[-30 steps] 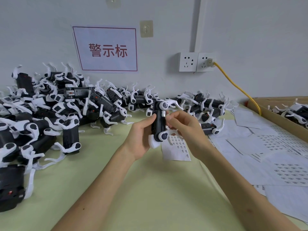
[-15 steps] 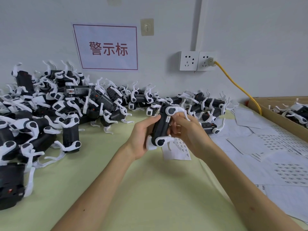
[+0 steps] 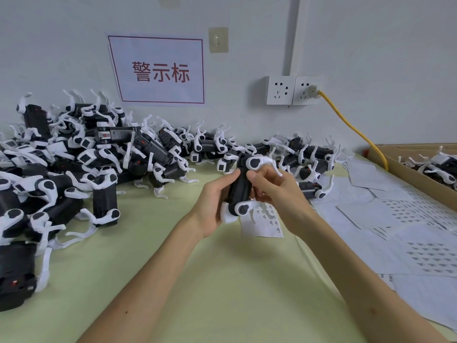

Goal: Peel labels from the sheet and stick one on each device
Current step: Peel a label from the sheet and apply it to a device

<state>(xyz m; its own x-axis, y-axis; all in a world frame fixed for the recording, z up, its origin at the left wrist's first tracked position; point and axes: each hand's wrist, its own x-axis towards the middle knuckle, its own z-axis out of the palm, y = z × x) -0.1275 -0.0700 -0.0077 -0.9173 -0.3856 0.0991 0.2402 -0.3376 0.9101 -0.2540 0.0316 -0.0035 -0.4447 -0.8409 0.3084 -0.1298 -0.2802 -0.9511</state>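
The device point(image 3: 240, 191), a black body with white arms at both ends, stands nearly upright just above the counter point(image 3: 222, 280), gripped by both hands; the left hand point(image 3: 212, 201) wraps its curled fingers round the device's left side with the thumb at the upper end; the right hand point(image 3: 277, 194) curls its fingers against the device's right side, thumb tip by the top white arm; whether a label sits under those fingers cannot be told. A small label sheet point(image 3: 264, 224) lies flat on the counter just below and behind the device, partly hidden by the right hand; left of the device and beyond it sprawls a heap of like devices point(image 3: 99, 157); right of the device lie many loose sheets point(image 3: 408, 231), and farther right a cardboard box point(image 3: 408, 174) holds more units; above the device a wall sign point(image 3: 158, 70) hangs, with a socket point(image 3: 293, 90) and its yellow cable point(image 3: 351, 125) up to the right.
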